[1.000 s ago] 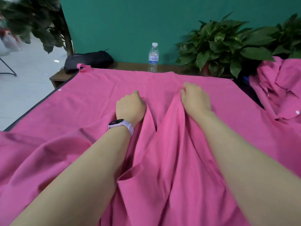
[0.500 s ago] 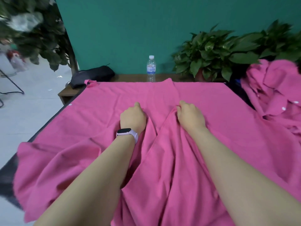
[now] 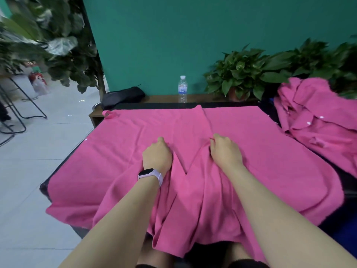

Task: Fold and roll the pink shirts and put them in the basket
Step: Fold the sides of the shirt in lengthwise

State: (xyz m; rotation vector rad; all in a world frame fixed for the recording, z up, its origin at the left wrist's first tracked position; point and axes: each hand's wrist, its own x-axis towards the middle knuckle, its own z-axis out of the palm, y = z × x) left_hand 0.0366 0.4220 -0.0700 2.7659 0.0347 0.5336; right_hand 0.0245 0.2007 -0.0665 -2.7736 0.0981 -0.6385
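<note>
More of the pink shirt can be seen than a moment ago, because the view has been pulled back and its near edge, which was cut off before, is now seen hanging over the front of the dark table. The shirt is spread flat on that table, with its far edge close to the wooden shelf. Both hands have stayed near the middle of the shirt. A bunch of cloth is held in the left hand, with the fingers curled down into it, and a pale watch is worn on that wrist. A raised fold of the same shirt is pinched by the right hand, with the fingers tucked under. No basket can be seen, so nothing can be told about what is in it. A heap of more pink shirts is piled on the right side of the table, well apart from the hands. On the shelf behind, a water bottle is stood upright, a black bag is laid to its left, and leafy green plants are set to its right. Nothing is seen lying between the hands and the far edge of the shirt.
</note>
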